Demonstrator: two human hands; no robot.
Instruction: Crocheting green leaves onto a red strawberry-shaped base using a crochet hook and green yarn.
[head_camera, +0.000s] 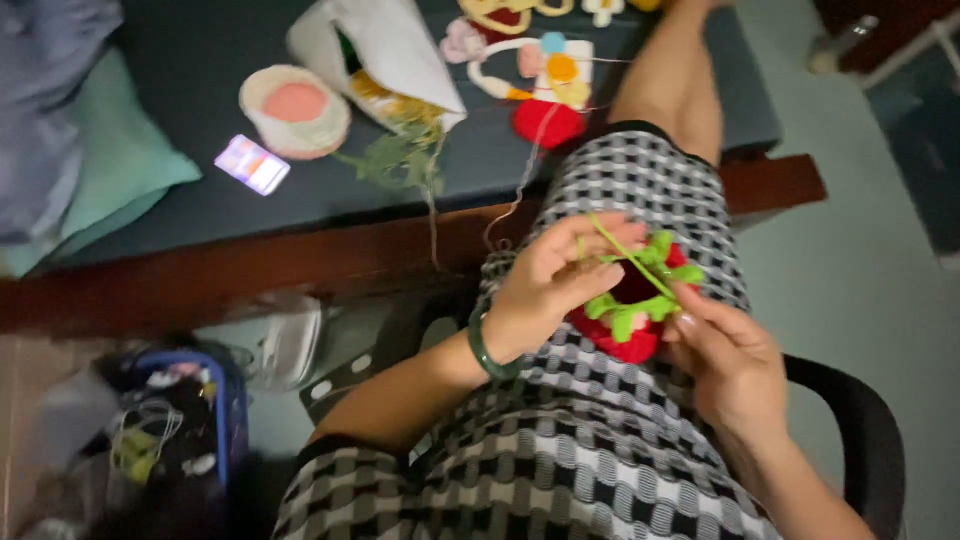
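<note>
A red crochet piece with a bright green edge (640, 300) rests over my lap, held between both hands. My left hand (555, 275) grips its left side, and a green bangle sits on that wrist. From the right, my right hand (725, 355) pinches the piece. A strand of green yarn (625, 250) runs taut across the top of the piece, between my fingers. Whether a hook is in my right hand I cannot tell.
A dark bed surface (200, 60) lies ahead with a wooden edge (300, 265). On it sit a round pink-and-cream crochet piece (295, 105), a phone (252, 165), a white bag (385, 60) spilling green yarn, and colourful crochet items (545, 80). A blue basket (185, 415) stands at lower left.
</note>
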